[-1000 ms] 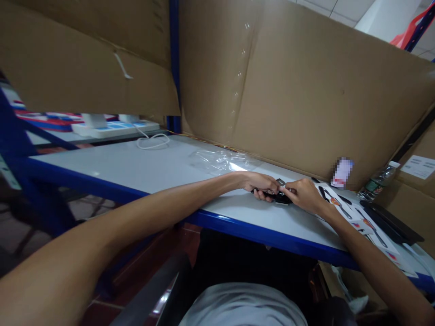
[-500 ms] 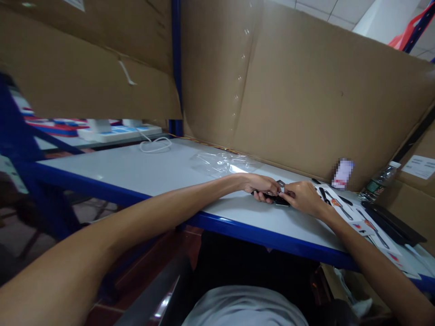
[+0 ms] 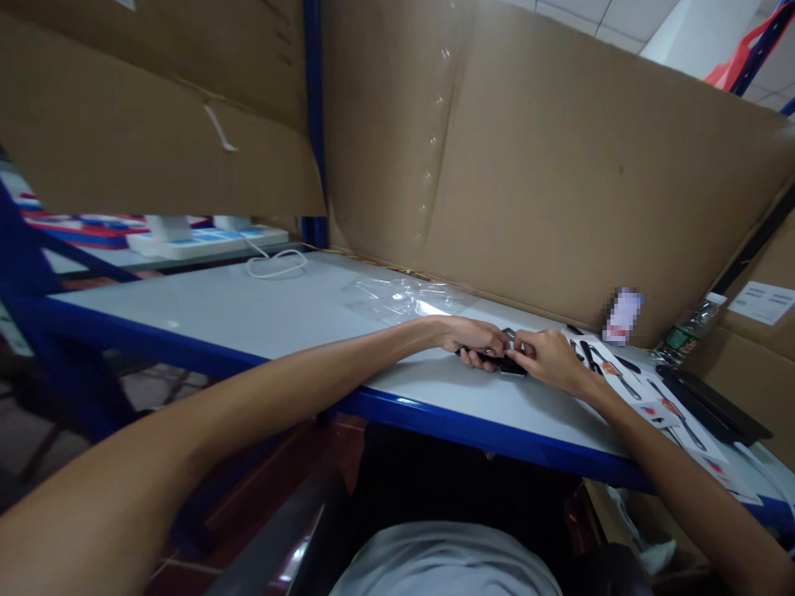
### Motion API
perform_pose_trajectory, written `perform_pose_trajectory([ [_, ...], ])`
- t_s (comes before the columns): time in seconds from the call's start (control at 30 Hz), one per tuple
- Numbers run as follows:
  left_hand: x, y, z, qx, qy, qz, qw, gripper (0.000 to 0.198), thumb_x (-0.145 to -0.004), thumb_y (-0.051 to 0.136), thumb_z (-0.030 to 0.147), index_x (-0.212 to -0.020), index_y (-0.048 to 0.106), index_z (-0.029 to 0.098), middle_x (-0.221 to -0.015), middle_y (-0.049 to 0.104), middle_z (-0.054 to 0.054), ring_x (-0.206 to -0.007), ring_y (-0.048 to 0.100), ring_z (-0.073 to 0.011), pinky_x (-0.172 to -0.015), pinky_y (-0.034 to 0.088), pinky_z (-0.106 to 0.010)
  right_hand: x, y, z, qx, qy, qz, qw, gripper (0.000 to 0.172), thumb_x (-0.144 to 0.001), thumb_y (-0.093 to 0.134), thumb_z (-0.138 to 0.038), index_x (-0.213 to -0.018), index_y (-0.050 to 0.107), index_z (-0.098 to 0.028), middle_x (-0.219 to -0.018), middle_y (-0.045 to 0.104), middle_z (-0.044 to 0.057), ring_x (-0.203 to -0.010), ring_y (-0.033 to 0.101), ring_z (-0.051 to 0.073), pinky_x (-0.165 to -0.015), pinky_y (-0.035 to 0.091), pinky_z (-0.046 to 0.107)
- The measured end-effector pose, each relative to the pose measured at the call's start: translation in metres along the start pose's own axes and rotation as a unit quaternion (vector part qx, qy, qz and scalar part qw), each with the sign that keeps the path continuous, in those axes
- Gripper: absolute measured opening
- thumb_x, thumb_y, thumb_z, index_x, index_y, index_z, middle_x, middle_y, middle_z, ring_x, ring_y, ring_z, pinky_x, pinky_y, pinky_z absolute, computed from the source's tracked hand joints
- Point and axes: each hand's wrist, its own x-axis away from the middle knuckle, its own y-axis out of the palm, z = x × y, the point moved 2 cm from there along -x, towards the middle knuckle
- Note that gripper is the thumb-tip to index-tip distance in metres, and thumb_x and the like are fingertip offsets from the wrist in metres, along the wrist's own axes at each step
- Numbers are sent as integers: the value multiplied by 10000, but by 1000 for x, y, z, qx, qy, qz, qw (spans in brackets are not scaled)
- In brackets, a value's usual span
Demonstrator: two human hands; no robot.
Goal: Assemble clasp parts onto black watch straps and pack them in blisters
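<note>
My left hand (image 3: pixel 477 338) is closed around a small black-handled tool with a metal end (image 3: pixel 514 366), just above the near part of the white table. My right hand (image 3: pixel 550 358) meets it from the right, thumb and fingertips pinched at the metal end. The fingers cover most of the tool, so its exact kind cannot be made out. To the right of my right hand lie printed cards (image 3: pixel 659 415) with pictures of knives or spatulas, and dark, slim pieces (image 3: pixel 590 356) rest on them. Beyond my left hand is a crumpled clear plastic bag (image 3: pixel 397 300).
A water bottle (image 3: pixel 688 333) and a dark flat tray-like object (image 3: pixel 714 404) stand at the right. Cardboard panels (image 3: pixel 534 165) wall off the back. At the left are a white cable (image 3: pixel 277 266) and a power strip (image 3: pixel 211 242). A blue rail (image 3: pixel 422 411) edges the table.
The view has shifted slightly. My right fingertips have moved a little to the left over the metal end, covering more of it. My left hand keeps its hold.
</note>
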Motion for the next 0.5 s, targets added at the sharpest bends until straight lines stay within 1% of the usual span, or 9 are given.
perform_pose_trajectory([
  [0.03,0,0,0,1,0,1,1000,162,-829,561,270,-944,454,230,-666,473,28,-406,237,-44,-355,152,-165,0,-3,1,-17,-10,-10,1000,150,-885,642,-276,-956,746,-194,-604,605,-25,-547,463,114,-587,251,247],
  [0.07,0,0,0,2,2,1,1000,162,-831,563,273,-945,456,231,-666,473,28,-406,233,-44,-357,148,-167,0,-5,3,-33,-19,-22,999,183,-879,660,-270,-1027,746,-207,-604,597,-36,-546,464,111,-591,260,241],
  [0.1,0,0,0,2,4,-1,1000,159,-834,565,278,-939,456,232,-663,472,27,-405,232,-44,-358,144,-169,0,-7,5,-48,-27,-34,998,204,-874,670,-259,-1059,748,-219,-602,588,-43,-544,462,107,-593,267,236],
  [0.2,-1,0,-1,12,14,-12,1000,142,-835,562,274,-913,451,234,-650,472,26,-400,222,-46,-356,130,-173,-1,-10,9,-74,-35,-59,995,177,-854,693,-215,-1009,777,-233,-596,565,-48,-542,445,98,-596,277,229],
  [0.3,-1,-1,-2,17,18,-18,1000,136,-832,564,268,-921,468,232,-640,470,25,-397,216,-48,-352,125,-171,-2,-11,10,-85,-32,-79,993,228,-829,724,-200,-1044,784,-245,-598,562,-54,-544,426,94,-596,273,232],
  [0.4,0,-2,-1,11,20,-28,999,167,-837,573,279,-982,504,234,-624,462,29,-392,207,-53,-348,116,-172,-3,-13,9,-111,-25,-91,989,230,-832,728,-228,-1052,792,-238,-572,537,-58,-532,398,94,-585,270,239],
  [0.5,3,-3,1,4,24,-39,999,193,-842,576,302,-1017,528,238,-605,452,37,-387,188,-54,-344,99,-175,-2,-17,7,-153,-26,-98,983,229,-851,716,-296,-1048,798,-213,-557,518,-55,-531,395,98,-575,274,242],
])
